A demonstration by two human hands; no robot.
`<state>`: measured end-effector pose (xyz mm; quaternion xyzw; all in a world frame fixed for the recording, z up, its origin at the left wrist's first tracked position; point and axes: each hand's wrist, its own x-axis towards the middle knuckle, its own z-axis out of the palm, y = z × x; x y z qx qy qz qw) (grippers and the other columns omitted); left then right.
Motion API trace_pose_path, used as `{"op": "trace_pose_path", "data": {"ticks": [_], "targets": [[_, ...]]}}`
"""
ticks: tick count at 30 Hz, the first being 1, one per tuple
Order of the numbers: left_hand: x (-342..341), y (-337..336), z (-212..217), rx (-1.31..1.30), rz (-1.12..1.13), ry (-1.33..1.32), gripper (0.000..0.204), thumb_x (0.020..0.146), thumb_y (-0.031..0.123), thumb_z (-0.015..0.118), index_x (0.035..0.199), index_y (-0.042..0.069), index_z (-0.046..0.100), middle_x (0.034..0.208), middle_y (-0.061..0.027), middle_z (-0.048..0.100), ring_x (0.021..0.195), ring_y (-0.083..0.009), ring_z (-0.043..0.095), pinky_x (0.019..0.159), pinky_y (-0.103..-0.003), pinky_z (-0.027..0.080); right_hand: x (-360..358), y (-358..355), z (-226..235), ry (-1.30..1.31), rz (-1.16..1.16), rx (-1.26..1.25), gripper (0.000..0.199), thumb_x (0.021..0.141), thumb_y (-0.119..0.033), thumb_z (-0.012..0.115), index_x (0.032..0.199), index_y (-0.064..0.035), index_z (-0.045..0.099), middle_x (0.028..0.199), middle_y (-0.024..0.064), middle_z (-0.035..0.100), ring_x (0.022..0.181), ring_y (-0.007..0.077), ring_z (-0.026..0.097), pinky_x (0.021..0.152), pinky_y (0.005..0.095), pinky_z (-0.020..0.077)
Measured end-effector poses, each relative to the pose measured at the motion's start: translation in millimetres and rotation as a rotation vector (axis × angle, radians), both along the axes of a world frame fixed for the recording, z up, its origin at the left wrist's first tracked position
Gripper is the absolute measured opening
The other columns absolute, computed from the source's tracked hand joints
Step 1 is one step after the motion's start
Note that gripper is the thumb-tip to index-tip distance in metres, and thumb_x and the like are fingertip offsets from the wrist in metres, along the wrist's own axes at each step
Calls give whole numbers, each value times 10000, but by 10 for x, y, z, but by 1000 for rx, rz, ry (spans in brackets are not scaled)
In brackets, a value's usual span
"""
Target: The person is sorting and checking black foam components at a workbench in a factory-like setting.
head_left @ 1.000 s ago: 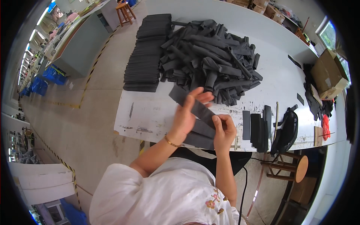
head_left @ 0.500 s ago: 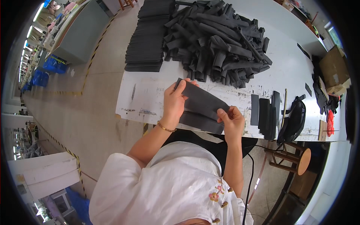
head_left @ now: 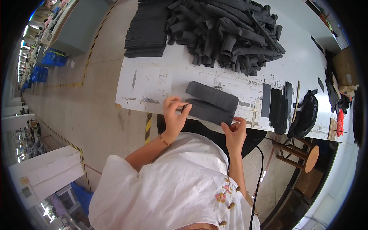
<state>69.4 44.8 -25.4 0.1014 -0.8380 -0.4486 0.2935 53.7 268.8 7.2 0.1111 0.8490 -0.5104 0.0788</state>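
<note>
The upper edge of the view cuts off the tidy stack of dark strips [head_left: 147,32] and the loose heap of dark strips [head_left: 226,34] beside it, so the far limit of neither can be established. The dark fisheye rim obscures part of the cardboard carton [head_left: 345,67] at far right. The number of layers in the piece in hand cannot be counted; its edges merge in the dark tone. The undersides of both hands' grips, and the lower fingers of the right hand, are partly hidden.

The near dark strips [head_left: 211,112] lie between the two hands, at the near edge of the white table [head_left: 145,82]. Left hand [head_left: 174,117]: thumb and index finger are brought together on the left end of the piece, with the remaining fingers curled loosely. Right hand [head_left: 234,134]: thumb and index finger close on the near right corner, the thumb on the body side; the other fingers are bent behind. The piece slants, its right end nearer the body.

The far dark strips [head_left: 212,95] lie just beyond, along the held piece and clear of the fingers; whether the two touch along their full length cannot be determined. Further narrow dark strips [head_left: 281,107] lie to the right, well apart from the right hand.
</note>
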Motion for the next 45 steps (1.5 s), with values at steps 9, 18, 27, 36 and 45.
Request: {"op": "trace_pose_path", "data": {"ticks": [9,18,27,36,45], "targets": [[-94,-88,113,-256,-185,94,280,772,42,745,1036,96,670,1208,-95,578,1156,-316,514,931,-406,444,8,-58,-110,318,5,303,382,822,-107,749,1138,-30,549,890,94,564,798,183,529,689,314,441],[-863,-211,311,-546,-849,-51,356,810,165,714,1162,138,670,1343,-33,560,1318,-259,455,1127,-446,318,-439,-112,-59,511,138,485,233,835,-38,686,1055,-41,611,929,139,615,909,323,563,797,437,440],[-1017,-16,158,-435,-883,-316,307,866,163,654,1164,89,647,1254,-68,593,1149,-263,548,1060,-430,369,-924,10,-273,346,119,265,148,821,-29,682,962,-5,646,821,144,633,715,284,606,657,388,480],[-587,164,314,-640,-578,-175,470,905,173,623,1351,88,505,1471,-86,415,1428,-297,291,1161,-520,203,-911,36,-205,268,200,247,180,833,-52,683,1001,-8,632,894,163,627,791,307,605,705,395,483],[-657,267,-80,-649,-416,-137,381,884,173,647,1245,68,585,1403,-118,480,1370,-344,367,1133,-551,230,-434,-279,-104,599,485,713,528,933,-354,590,1382,-94,488,1465,131,417,1389,329,344,1123,513,237]]}}
